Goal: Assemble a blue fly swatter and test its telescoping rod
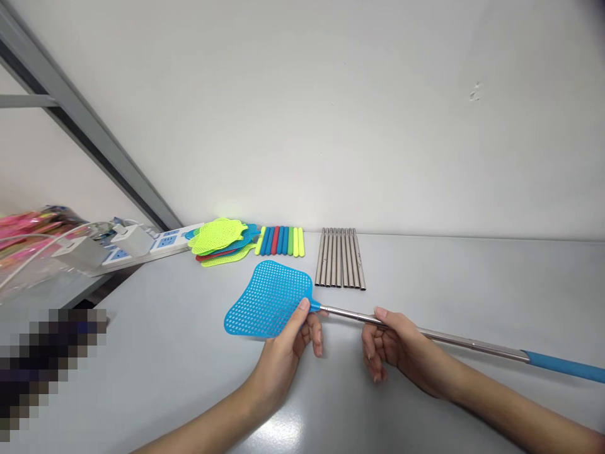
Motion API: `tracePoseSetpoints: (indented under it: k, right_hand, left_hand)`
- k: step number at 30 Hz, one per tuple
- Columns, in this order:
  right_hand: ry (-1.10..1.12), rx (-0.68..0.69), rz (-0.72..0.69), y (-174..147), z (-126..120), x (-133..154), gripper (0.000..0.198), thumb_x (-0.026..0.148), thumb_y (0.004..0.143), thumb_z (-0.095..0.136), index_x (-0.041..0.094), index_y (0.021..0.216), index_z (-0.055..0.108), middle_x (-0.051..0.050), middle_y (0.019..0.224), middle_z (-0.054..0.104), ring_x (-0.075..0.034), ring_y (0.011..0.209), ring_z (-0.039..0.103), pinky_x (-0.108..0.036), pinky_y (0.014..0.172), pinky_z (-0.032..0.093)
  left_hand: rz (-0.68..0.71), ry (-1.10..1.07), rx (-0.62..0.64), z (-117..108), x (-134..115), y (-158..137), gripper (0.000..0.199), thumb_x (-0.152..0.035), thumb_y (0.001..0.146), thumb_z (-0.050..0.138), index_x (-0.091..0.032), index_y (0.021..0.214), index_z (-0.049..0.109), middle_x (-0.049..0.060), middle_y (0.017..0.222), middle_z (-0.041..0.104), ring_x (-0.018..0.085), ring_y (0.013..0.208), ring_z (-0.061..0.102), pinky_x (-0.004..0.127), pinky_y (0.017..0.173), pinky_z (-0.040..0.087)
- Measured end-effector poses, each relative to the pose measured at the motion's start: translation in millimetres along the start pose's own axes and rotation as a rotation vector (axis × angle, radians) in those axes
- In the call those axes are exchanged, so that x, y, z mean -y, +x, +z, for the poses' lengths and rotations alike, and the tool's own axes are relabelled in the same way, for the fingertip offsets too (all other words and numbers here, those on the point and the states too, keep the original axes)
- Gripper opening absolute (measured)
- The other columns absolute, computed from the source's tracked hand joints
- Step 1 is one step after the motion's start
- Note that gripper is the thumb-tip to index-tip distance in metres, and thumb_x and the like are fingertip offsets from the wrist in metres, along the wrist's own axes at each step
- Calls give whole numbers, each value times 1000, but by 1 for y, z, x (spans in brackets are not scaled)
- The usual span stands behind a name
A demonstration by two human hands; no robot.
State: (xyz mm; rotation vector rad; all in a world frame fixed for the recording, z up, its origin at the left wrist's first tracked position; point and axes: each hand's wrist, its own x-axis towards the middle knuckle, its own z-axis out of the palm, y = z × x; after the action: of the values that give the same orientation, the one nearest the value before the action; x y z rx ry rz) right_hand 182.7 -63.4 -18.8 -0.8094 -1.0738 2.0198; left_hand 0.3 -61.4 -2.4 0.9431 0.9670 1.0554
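Note:
A fly swatter with a blue mesh head (pixel 271 299), a drawn-out metal telescopic rod (pixel 454 340) and a blue handle (pixel 562 366) stretches across in front of me. My left hand (pixel 295 334) pinches it at the neck, where the head meets the rod. Around the rod's thinner middle, the thumb and fingers of my right hand (pixel 397 343) are closed. The handle reaches past the right edge of the view. Behind the swatter lie a row of metal tubes (pixel 339 258), a row of coloured handle grips (pixel 281 241) and a pile of loose swatter heads (pixel 217 238).
A white power strip (pixel 165 241) with plugged-in adapters (pixel 132 241) runs along the left edge of the grey table (pixel 179 353). Pink items in clear plastic (pixel 35 236) lie beyond it. A white wall (pixel 359 120) rises behind the table. A pixelated dark patch covers the lower left.

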Motion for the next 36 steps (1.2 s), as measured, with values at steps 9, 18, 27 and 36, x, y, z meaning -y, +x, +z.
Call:
tracePoseSetpoints:
  k: [9,18,27,36]
  right_hand:
    - [-120,53,-43,-2,0,-3,49,47,85,30,11,63,54,-2,50,50,-12,49,50,-24,48,36]
    - [-105,59,-55,-1,-2,-5,53,50,86,26,10,63,55,-2,50,50,-12,48,50,-23,48,35]
    - [-95,51,-56,-1,-1,-4,55,50,86,26,10,62,55,-2,51,49,-12,48,50,-24,48,35]
    - [-101,43,-55,-2,1,-3,53,50,86,27,10,62,55,-2,50,49,-12,49,49,-24,48,35]
  left_hand:
    - [-48,454,275,-2,3,-13,42,-44,88,26,-17,78,56,-1,61,46,11,66,44,24,69,33]
    - [-16,404,263,0,1,-12,32,-40,88,28,-18,86,51,-2,61,45,12,65,43,26,71,32]
    - [39,392,271,2,-2,-12,40,-39,90,22,-16,73,51,0,61,46,13,65,42,27,70,31]
    - [75,391,281,3,-3,-13,45,-39,90,17,-17,68,50,1,60,45,14,62,41,26,67,31]
